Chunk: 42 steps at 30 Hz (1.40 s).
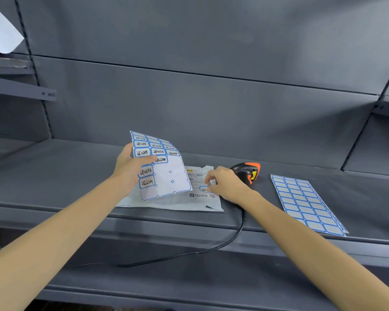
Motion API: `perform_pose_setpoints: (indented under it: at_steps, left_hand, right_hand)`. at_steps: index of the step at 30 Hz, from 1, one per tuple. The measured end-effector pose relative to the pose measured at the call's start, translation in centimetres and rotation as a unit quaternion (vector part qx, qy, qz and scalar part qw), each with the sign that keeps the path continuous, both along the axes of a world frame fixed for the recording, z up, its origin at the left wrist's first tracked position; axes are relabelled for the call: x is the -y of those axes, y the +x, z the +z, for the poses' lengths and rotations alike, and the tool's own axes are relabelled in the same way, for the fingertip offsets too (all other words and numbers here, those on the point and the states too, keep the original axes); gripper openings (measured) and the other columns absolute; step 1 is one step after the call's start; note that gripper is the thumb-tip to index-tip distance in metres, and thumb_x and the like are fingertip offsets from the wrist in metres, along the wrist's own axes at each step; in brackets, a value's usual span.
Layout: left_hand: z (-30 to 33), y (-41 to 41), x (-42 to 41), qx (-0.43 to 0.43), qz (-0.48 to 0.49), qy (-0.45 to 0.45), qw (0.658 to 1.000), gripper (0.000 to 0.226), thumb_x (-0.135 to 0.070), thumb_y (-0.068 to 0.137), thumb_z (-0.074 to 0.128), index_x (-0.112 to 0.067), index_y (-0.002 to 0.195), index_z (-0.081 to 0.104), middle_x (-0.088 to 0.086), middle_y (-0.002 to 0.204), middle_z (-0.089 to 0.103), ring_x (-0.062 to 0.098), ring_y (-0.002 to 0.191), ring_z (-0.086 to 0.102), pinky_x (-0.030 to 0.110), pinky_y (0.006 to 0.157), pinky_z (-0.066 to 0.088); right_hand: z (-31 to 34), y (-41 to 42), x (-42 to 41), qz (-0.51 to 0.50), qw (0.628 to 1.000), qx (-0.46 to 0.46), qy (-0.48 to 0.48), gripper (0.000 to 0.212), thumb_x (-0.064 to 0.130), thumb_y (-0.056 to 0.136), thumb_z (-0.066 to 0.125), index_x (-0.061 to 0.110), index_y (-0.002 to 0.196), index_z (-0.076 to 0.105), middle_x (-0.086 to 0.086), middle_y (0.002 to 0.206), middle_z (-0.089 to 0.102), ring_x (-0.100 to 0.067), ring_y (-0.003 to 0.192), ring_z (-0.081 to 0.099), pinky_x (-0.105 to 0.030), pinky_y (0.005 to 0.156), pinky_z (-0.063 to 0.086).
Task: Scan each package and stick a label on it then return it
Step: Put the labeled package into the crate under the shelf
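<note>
A flat white mailer package lies on the grey shelf, its printed shipping slip facing up. My left hand grips a partly used sheet of blue-bordered labels, held upright over the package's left half. My right hand is down on the package, its fingertips pinching and pressing a single blue-bordered label onto the shipping slip. A black and orange barcode scanner lies on the shelf just behind my right hand.
A full sheet of blank blue-bordered labels lies on the shelf to the right. The scanner's black cable drops over the shelf's front edge and runs left. A white package sits on an upper shelf at the top left.
</note>
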<state>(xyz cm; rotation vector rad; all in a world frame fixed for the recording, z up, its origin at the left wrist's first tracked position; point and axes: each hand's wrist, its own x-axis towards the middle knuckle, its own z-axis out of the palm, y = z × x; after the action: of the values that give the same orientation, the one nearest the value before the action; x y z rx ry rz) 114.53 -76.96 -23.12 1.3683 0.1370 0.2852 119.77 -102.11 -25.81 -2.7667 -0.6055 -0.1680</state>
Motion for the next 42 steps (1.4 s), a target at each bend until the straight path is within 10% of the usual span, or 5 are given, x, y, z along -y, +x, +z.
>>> perform_pose_setpoints:
  at_steps: [17,23,28,37,42]
  left_hand:
    - [-0.2,-0.3,0.3,0.001,-0.005,-0.001,1.0,0.05,0.003,0.081,0.069,-0.016,0.124,0.054,0.005,0.113,0.07,0.028,0.098,0.069,0.049,0.084,0.055]
    - [0.4,-0.5,0.6,0.007,-0.013,-0.031,0.999,0.053,0.004,0.081,0.069,-0.014,0.128,0.052,0.006,0.114,0.069,0.027,0.097,0.069,0.041,0.075,0.057]
    - [1.7,-0.4,3.6,0.022,-0.059,-0.04,0.997,0.052,0.003,0.08,0.071,-0.016,0.125,0.052,0.006,0.114,0.069,0.025,0.096,0.07,0.039,0.072,0.057]
    - [1.1,0.4,6.2,-0.028,-0.03,0.183,0.982,0.069,-0.025,0.084,0.074,-0.018,0.141,0.035,0.002,0.117,0.062,0.015,0.103,0.058,0.03,0.083,0.047]
    - [-0.7,0.8,2.6,-0.232,0.154,0.381,0.882,0.055,-0.013,0.087,0.062,-0.004,0.134,0.034,0.02,0.136,0.044,0.038,0.125,0.039,0.043,0.1,0.039]
  right_hand:
    - [1.0,-1.6,0.0,0.066,0.949,-0.046,-0.305,0.067,-0.002,0.085,0.033,0.031,0.142,0.042,-0.012,0.114,0.055,-0.031,0.099,0.042,-0.034,0.077,0.032]
    - [2.7,-1.2,0.5,0.003,0.99,-0.085,0.111,0.037,0.009,0.096,0.04,0.016,0.125,0.063,0.001,0.134,0.058,-0.017,0.127,0.05,-0.028,0.108,0.035]
    - [5.1,-1.4,-0.7,-0.028,0.797,-0.287,0.53,0.04,0.04,0.098,0.048,0.006,0.111,0.064,-0.01,0.107,0.072,-0.022,0.1,0.068,-0.03,0.084,0.055]
    - [8.0,-1.6,7.1,-0.031,0.827,-0.101,0.552,0.015,0.002,0.087,0.063,0.012,0.098,0.065,-0.011,0.097,0.069,-0.022,0.077,0.067,-0.04,0.08,0.055]
    - [6.9,-2.0,18.0,-0.146,0.83,-0.119,0.525,0.03,0.001,0.09,0.059,0.006,0.119,0.059,-0.007,0.086,0.073,-0.018,0.067,0.069,-0.035,0.07,0.058]
